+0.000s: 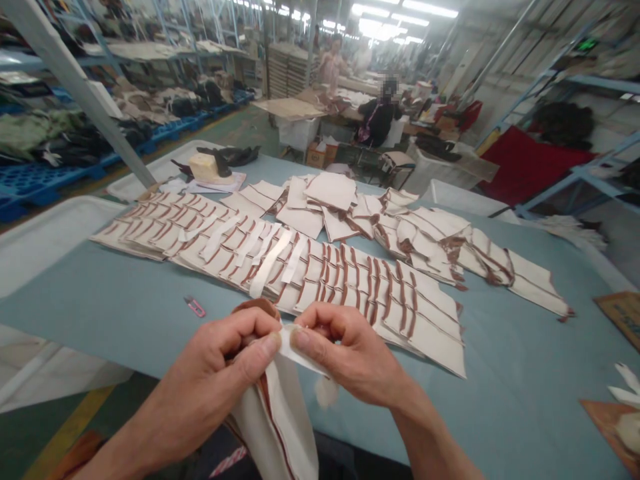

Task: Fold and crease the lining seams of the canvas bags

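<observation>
My left hand (pixel 235 363) is closed on a cream fabric piece (pixel 290 413) with brown edging, which hangs down toward my lap. Between finger and thumb, my right hand (pixel 345 347) pinches a white strip (pixel 305 360) at the top of that piece. Both thumbs nearly meet there, and the fingers hide part of the fabric. Just beyond my hands, a long overlapping row of cream panels (pixel 430 320) with brown edges lies on the table. Several loose white strips (pixel 273 263) rest across the row. Small pink thread snips (pixel 195 307) lie left of my hands.
Behind the row, more cream pieces (pixel 330 192) are heaped on the blue-green table (pixel 505 400). A yellowish block (pixel 210 167) and black material (pixel 240 156) sit at the far left. Brown cardboard (pixel 620 317) lies at the right edge. Farther off, a person in dark clothes (pixel 377 120) sits.
</observation>
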Demonstrator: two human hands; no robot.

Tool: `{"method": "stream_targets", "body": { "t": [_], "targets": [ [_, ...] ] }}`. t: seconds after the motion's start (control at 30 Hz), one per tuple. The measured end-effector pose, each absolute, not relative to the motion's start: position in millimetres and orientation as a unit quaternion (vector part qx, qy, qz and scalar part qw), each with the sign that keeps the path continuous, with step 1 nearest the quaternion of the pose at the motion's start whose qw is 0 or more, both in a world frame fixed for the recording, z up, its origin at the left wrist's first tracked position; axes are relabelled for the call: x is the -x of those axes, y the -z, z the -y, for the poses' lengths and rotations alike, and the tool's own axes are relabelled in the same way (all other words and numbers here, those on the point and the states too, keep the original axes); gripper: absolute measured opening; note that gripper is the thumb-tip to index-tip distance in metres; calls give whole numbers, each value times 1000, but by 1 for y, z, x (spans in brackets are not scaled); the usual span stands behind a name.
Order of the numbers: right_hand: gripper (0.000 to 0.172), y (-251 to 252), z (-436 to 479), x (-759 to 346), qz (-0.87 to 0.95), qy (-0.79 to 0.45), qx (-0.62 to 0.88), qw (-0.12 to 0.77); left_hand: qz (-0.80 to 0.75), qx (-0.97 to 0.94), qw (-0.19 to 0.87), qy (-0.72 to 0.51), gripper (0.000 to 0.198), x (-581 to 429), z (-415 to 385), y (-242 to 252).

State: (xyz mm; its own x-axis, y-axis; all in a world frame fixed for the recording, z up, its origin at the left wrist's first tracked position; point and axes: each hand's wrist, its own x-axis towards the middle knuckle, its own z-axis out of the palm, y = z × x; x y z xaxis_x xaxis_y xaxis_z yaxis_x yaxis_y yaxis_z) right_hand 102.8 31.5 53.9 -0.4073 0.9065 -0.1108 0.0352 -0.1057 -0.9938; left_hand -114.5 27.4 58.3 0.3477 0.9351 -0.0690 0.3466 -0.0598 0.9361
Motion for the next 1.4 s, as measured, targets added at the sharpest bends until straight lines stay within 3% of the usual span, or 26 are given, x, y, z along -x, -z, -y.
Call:
{"method": "stream_targets", "body": {
  "t": [0.2, 0.5, 0.6, 0.7, 0.83, 1.0, 1.4],
  "targets": [
    [35, -48, -32, -98, 591, -537, 455, 393, -483, -676, 470, -297, 41, 107, -31, -54],
    [61, -22, -30, -94, 454, -621, 475, 428, -480, -660, 525, -241, 40, 121, -37, -48],
    [63, -22, -25, -99, 440, -620, 480, 437, -483, -626, 572, -219, 46, 125, -40, -44],
    [64, -24, -13, -100, 440, -639, 476, 414, -492, -577, 610, -232, 38, 125, -40, -42],
    [67, -17, 2, -94, 424, -659, 484, 389, -519, -561, 611, -209, 28, 129, -38, -32],
    [74, 2, 5, -79, 383, -695, 485, 367, -560, -572, 574, -172, 41, 139, -36, -14],
    [35, -28, -19, -82, 487, -550, 556, 389, -480, -520, 663, -244, 42, 127, -50, -38]
  ]
}}
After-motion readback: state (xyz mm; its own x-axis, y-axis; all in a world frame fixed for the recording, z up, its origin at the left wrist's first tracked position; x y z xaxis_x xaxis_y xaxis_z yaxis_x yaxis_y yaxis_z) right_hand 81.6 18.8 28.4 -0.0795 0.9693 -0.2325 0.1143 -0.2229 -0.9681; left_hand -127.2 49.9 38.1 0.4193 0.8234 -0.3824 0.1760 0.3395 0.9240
